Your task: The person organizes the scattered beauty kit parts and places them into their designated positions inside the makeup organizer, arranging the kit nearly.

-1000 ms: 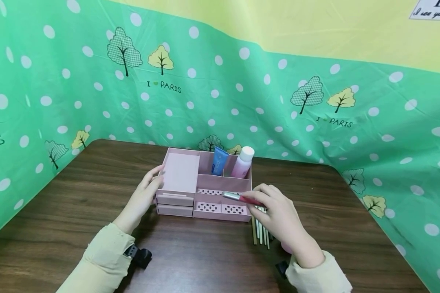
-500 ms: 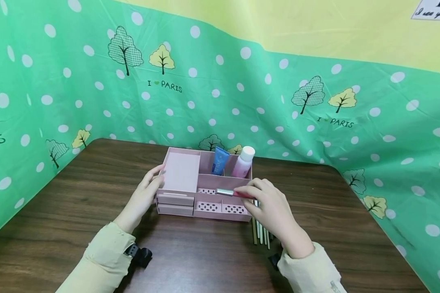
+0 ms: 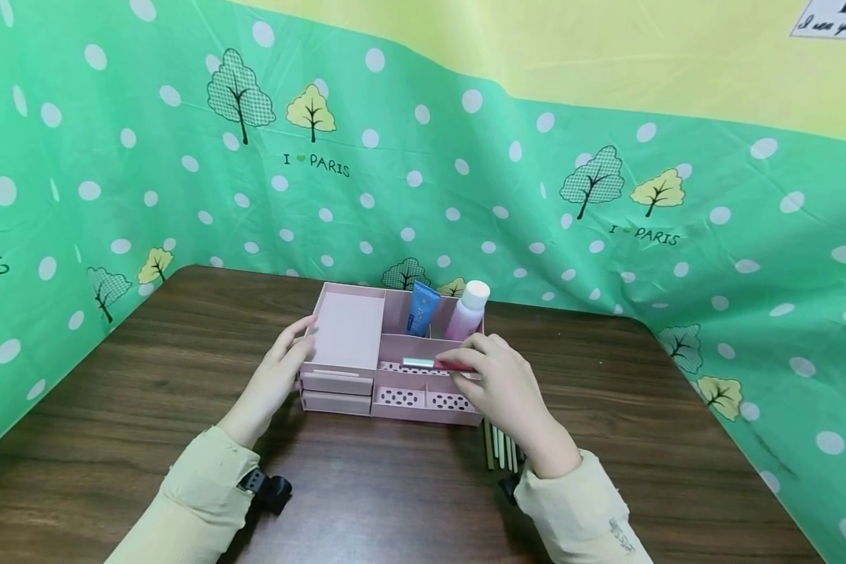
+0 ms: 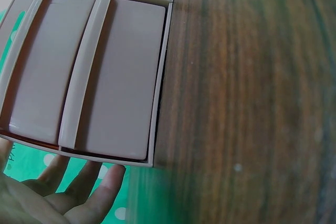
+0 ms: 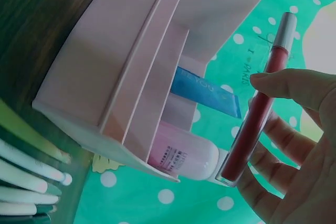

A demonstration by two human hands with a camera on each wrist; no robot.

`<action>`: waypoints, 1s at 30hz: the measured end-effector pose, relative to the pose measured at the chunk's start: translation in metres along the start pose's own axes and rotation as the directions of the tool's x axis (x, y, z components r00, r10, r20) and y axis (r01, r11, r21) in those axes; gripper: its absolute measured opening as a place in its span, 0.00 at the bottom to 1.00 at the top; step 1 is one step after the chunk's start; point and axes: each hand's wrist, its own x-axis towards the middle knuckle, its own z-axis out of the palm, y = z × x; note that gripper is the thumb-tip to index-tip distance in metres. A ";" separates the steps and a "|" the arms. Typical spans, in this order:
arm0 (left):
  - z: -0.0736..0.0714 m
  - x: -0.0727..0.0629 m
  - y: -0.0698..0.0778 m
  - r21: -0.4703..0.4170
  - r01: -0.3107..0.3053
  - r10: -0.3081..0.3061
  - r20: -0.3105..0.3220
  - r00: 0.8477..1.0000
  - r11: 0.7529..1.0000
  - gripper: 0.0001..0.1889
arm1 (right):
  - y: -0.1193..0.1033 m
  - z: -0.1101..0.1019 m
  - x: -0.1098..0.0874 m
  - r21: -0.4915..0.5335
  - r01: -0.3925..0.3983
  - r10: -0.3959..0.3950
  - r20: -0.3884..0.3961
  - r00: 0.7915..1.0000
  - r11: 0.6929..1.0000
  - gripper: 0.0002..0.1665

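Pink organizer (image 3: 344, 329): it stands on the bench (image 3: 148, 392), its drawers (image 4: 121, 77) looking closed at the front left.
Lip gloss tube (image 5: 255, 116): you have it above the organizer's middle compartment (image 3: 398, 350), almost level in the head view, with the silver cap (image 3: 418, 363) toward the organizer's left side; its exact height above the floor of the compartment cannot be told.
Right hand (image 3: 504, 384): over the organizer's right part; your fingers pinch the red body of the tube, with the thumb opposite.
Left hand (image 3: 271, 376): your fingers are a little spread and rest against the organizer's left wall, grasping nothing.
Blue tube (image 3: 421, 309): it leans at the back of the organizer.
Pink bottle (image 3: 468, 311): also at the organizer's back, to the right of the blue tube.
Thin sticks (image 5: 26, 193): on the bench, just beside the organizer's front right corner.
Good handling: it seems best that you keep the tube parallel to the organizer's front edge, lower it slowly between the walls, and loosen your fingers only when its whole length is supported.
Care: your knuckles could push the bottle, so the left hand should brace the organizer gently.
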 end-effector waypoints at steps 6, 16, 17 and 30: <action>-0.001 0.001 -0.001 0.009 -0.001 0.001 -0.005 1.000 1.000 0.28 | -0.002 0.007 0.005 0.012 -0.034 0.033 0.035 0.999 0.999 0.17; 0.000 0.000 0.000 0.011 0.002 -0.002 -0.009 1.000 1.000 0.28 | -0.004 0.017 0.013 0.006 -0.104 0.103 0.077 0.992 0.995 0.14; 0.000 0.000 0.000 0.012 0.002 -0.002 -0.010 1.000 1.000 0.28 | -0.004 0.018 0.014 0.007 -0.115 0.113 0.085 0.990 0.993 0.14; 0.000 0.000 -0.001 0.001 0.004 -0.004 -0.007 1.000 1.000 0.28 | -0.007 0.031 0.022 0.013 -0.182 0.177 0.187 0.966 0.983 0.14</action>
